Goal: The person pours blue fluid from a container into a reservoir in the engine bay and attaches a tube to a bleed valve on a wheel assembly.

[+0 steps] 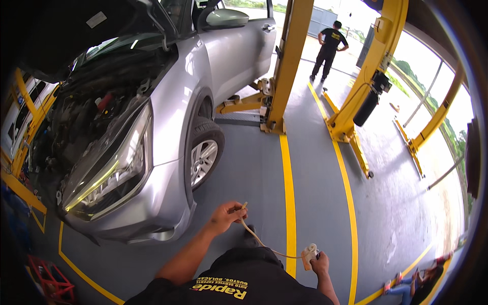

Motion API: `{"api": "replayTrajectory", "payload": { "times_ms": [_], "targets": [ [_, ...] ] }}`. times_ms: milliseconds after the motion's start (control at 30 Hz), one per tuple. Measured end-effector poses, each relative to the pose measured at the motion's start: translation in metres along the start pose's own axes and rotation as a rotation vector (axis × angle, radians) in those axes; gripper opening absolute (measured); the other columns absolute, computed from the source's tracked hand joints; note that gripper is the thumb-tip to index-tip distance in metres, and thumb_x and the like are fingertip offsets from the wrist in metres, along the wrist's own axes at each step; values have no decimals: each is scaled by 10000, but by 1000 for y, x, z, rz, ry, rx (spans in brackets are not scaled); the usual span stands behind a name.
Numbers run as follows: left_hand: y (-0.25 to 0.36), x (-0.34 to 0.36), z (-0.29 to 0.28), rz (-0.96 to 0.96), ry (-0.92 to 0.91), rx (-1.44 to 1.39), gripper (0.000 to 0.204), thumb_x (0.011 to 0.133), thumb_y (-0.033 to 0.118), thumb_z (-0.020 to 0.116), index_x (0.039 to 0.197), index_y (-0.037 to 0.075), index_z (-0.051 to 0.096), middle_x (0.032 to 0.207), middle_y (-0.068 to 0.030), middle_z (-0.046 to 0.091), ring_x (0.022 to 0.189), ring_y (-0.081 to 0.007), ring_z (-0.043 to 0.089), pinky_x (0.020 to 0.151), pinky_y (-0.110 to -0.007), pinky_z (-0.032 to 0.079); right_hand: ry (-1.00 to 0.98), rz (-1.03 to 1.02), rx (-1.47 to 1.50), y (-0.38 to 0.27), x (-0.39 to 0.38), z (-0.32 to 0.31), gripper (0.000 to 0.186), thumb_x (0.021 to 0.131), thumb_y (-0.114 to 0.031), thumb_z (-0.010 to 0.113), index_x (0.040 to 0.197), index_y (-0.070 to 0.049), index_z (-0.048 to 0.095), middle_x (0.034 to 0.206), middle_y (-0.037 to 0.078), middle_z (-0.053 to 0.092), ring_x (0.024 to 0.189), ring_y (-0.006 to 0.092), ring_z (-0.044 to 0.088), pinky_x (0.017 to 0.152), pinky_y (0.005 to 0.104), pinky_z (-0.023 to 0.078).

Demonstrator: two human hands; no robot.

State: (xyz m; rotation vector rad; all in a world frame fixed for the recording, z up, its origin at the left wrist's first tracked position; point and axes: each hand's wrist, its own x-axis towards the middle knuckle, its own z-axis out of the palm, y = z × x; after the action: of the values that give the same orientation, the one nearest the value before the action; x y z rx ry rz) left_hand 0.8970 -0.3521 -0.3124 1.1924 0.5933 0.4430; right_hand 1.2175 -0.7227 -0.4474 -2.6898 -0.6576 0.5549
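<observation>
My left hand [226, 217] is closed on the end of a thin tan hose [258, 241], raised just off the front bumper of a silver car [174, 137]. The hose runs down to a small pale translucent device or container [308, 254], gripped by my right hand [319, 263] lower and farther to the right, above the floor. The car's hood [61, 30] is up, exposing the engine bay [101, 101] behind the headlight [112, 168]. The front wheel [203, 160] is beside my left hand, a little beyond it.
Yellow lift posts [288, 51] flank a grey floor [251, 162] with yellow lines. A standing person [330, 48] faces away at the back; a seated person [417, 284] is at lower right. A red metal frame [48, 279] sits at lower left.
</observation>
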Motion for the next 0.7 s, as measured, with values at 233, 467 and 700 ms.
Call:
{"api": "replayTrajectory", "payload": {
  "times_ms": [233,467,700],
  "targets": [
    [18,118,8,-12,68,-23,186,1018,178,646,1116,21,673,1007,-53,698,964,-149,673,895,-330,563,42,-97,18,-75,171,-50,295,698,-157,735,909,25,638,872,217,690,869,409,680,798,468,531],
    [51,197,13,65,125,-21,195,1016,176,646,1122,13,669,1005,-54,694,988,-151,662,897,-322,552,-161,-277,75,-154,293,-60,393,707,-164,793,1033,14,665,960,212,721,958,395,698,847,456,545],
    [36,246,25,71,442,-106,170,1007,167,659,1097,23,675,990,-42,695,951,-129,670,843,-285,547,-382,-502,-119,-216,428,-49,395,752,-252,808,1021,0,667,1009,230,720,997,417,684,858,463,540]
  ]
}}
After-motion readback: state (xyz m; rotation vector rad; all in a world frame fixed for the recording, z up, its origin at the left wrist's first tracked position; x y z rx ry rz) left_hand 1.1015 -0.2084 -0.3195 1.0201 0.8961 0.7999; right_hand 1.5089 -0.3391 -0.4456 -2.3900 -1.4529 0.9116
